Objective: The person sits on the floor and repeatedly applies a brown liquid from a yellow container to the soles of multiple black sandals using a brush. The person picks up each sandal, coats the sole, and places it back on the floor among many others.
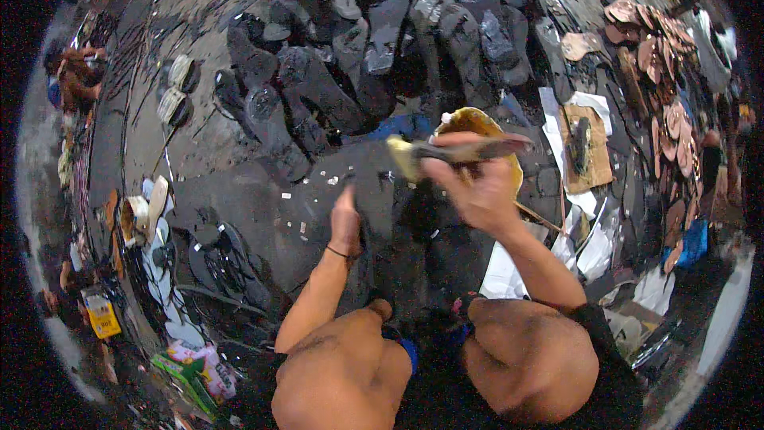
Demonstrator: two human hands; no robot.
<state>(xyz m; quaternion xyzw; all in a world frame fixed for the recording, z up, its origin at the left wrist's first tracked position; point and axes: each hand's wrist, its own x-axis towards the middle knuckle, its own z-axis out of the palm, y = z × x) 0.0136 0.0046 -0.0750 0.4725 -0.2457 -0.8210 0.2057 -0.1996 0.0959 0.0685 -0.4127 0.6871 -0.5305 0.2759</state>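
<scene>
**Q:** Head feed: what's my right hand [485, 187] doing?
**A:** I see fingers closed around a slim, dark-handled brush-like tool with a pale yellow end [454, 153]. Tool lies roughly level, yellow end to the left. Motion blur, so I can't confirm its exact type.
**Q:** What's behind it?
**A:** Yellow-brown round-rimmed container [487, 122], partly hidden by hand and tool. Can't tell if they touch.
**Q:** Left hand [345, 227]?
**A:** Above the dark flat work surface [247, 191], well apart from the tool, thumb side up. Can't tell how open it is or whether it holds anything. Small white scraps [333, 181] lie near its fingertips.
**Q:** Surroundings?
**A:** Black flat sandals [318, 84] clustered beyond both hands. To the right, a brown cardboard piece [595, 167] with a dark object on it, white paper sheets [503, 271] nearer me, copper-pink flat pieces [678, 135] farther out.
</scene>
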